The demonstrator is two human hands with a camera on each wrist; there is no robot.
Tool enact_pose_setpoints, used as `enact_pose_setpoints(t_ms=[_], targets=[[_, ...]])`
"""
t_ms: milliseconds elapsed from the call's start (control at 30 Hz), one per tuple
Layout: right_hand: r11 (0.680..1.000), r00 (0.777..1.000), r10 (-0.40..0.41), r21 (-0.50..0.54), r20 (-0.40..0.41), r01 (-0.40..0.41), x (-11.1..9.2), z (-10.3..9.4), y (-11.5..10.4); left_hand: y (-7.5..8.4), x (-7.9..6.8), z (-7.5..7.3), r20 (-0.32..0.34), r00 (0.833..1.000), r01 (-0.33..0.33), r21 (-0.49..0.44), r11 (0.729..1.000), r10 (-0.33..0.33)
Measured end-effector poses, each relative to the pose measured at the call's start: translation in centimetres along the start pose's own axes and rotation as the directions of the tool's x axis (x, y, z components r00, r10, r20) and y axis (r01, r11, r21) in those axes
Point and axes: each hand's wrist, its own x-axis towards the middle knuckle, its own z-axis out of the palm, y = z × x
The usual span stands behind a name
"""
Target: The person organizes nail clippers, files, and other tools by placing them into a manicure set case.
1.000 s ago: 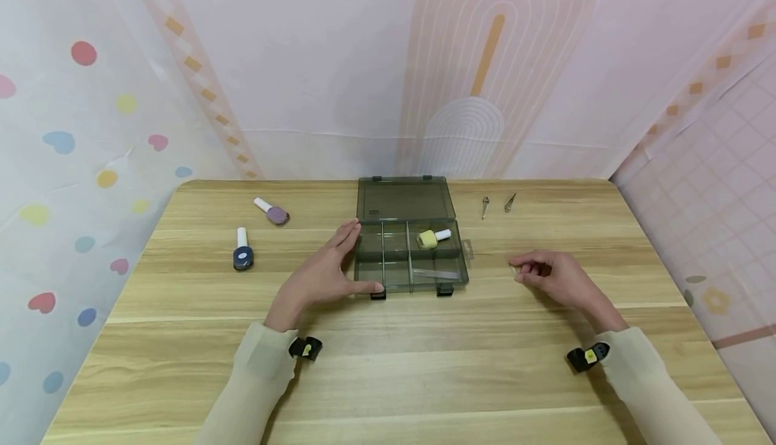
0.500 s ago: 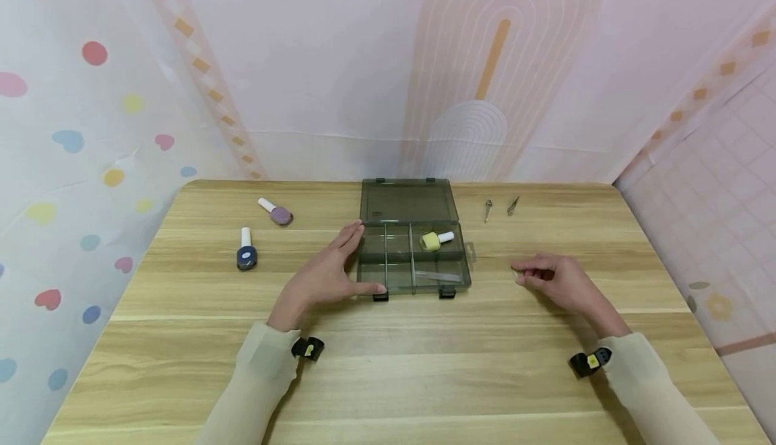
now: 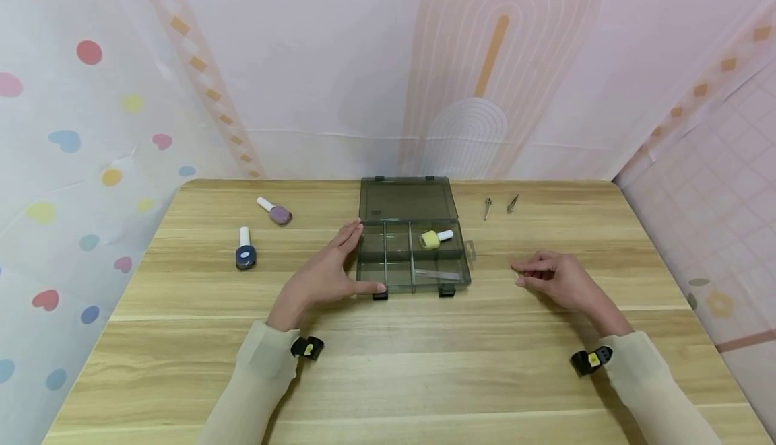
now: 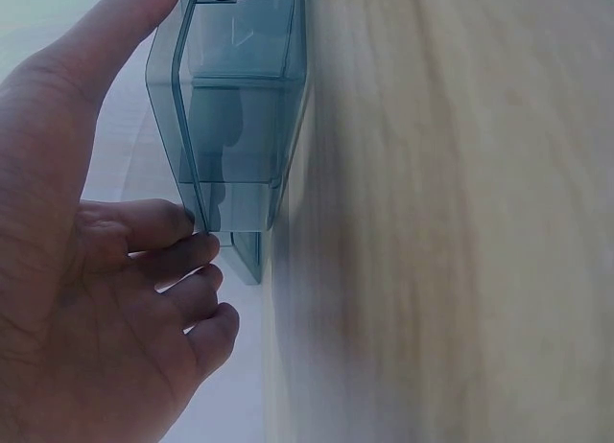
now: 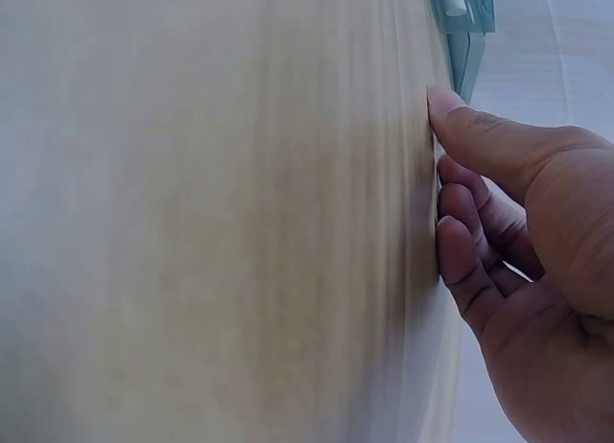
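Note:
My left hand (image 3: 324, 272) holds the left side of a dark see-through compartment box (image 3: 398, 275), thumb at the front corner and fingers at the back. In the left wrist view, thumb and fingers span the box's end wall (image 4: 240, 198). The box's lid (image 3: 407, 200) lies back. A yellow nail polish bottle (image 3: 430, 240) with a white cap rests in the back right compartment; a clear flat strip (image 3: 438, 275) is in the front right one. Low over the table, my right hand (image 3: 556, 280) pinches a tiny pale sliver (image 3: 516, 275), whose kind is unclear.
To the left lie a purple nail polish bottle (image 3: 280, 215) and a dark blue one (image 3: 245, 257). Two small metal pieces with pointed ends, a left one (image 3: 488, 209) and a right one (image 3: 512, 204), lie beyond the right hand. A printed cloth (image 3: 315, 81) hangs behind the wooden table (image 3: 412, 378).
The right fingertips have shifted slightly around the pale sliver, less of which shows now. The left hand and box stay put; the camera view moves a little.

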Motion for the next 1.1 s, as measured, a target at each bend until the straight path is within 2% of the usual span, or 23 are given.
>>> enact_pose_setpoints(t_ms=[533,800,1100], targets=[[0.999,0.999,-0.038,-0.040,-0.039,0.037,0.4,0.1,-0.5,0.2,-0.1,0.1,0.007,1.000,0.007,0.001,1.000,-0.007],[0.999,0.995,-0.049,-0.015,-0.084,0.048,1.7,0.0,-1.9,0.2,0.0,0.1,0.002,1.000,0.000,0.004,1.000,0.000],[0.996,0.993,-0.077,0.035,-0.091,0.080,3.3,-0.4,-3.8,0.1,-0.1,-0.1,-0.005,1.000,0.002,-0.001,1.000,-0.002]])
